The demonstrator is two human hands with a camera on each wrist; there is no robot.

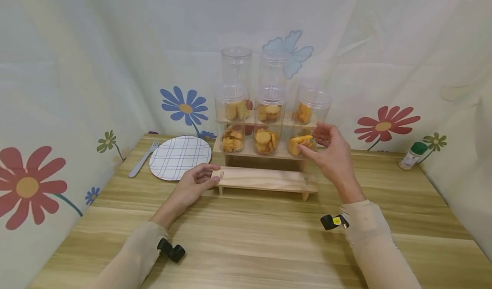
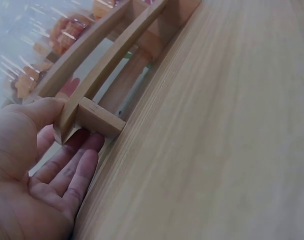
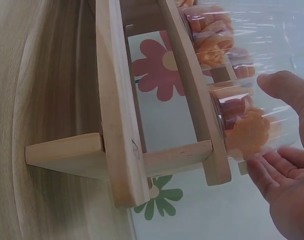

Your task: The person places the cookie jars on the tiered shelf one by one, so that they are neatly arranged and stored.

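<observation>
My left hand (image 1: pixel 193 185) grips the left end of a tiered wooden rack (image 1: pixel 265 177) at its lowest shelf; in the left wrist view the thumb lies over the board with the fingers below. On the middle shelf, at its right end, stands a clear plastic jar (image 1: pixel 301 144) partly filled with orange-yellow snacks. My right hand (image 1: pixel 333 154) holds this jar, the thumb on one side and the fingers on the other, as the right wrist view (image 3: pixel 249 130) shows. More such jars (image 1: pixel 265 141) stand to its left and on the shelf behind. The lowest shelf is bare.
A white plate (image 1: pixel 180 159) with a checked line pattern lies left of the rack, a grey-handled fork (image 1: pixel 143 161) beside it. A green-capped seasoning bottle (image 1: pixel 412 156) stands at the table's far right. A flower-print curtain (image 1: pixel 115 67) encloses the wooden table (image 1: pixel 246 242) at back and sides.
</observation>
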